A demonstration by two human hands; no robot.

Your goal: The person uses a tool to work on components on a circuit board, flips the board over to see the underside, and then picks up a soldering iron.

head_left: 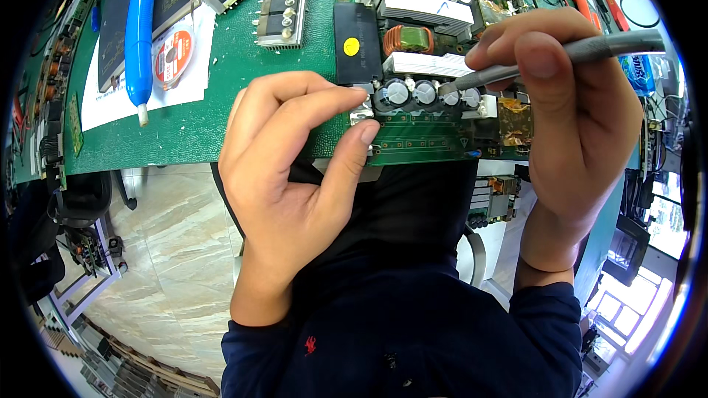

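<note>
A large green circuit board (420, 133) lies near the table's front edge, crowded with parts. Along it stand round capacitors (397, 93), a white heat sink (428, 65), a copper-wound coil (408, 39) and a black box with a yellow dot (357, 44). My left hand (287, 169) has its thumb and index finger closed around a small silvery block (361, 108) at the board's left edge. In my right hand (575, 96) is a grey pen-shaped tool (546, 63), gripped between thumb and fingers. Its tip points down at the capacitors; whether it touches them I cannot tell.
A blue desoldering pump (140, 37) lies at the left over a white sheet (110, 107) and a dark book-like slab (118, 29). A finned heat sink with components (282, 11) sits behind my left hand. Red-handled tools (582, 4) and cables lie at the far right.
</note>
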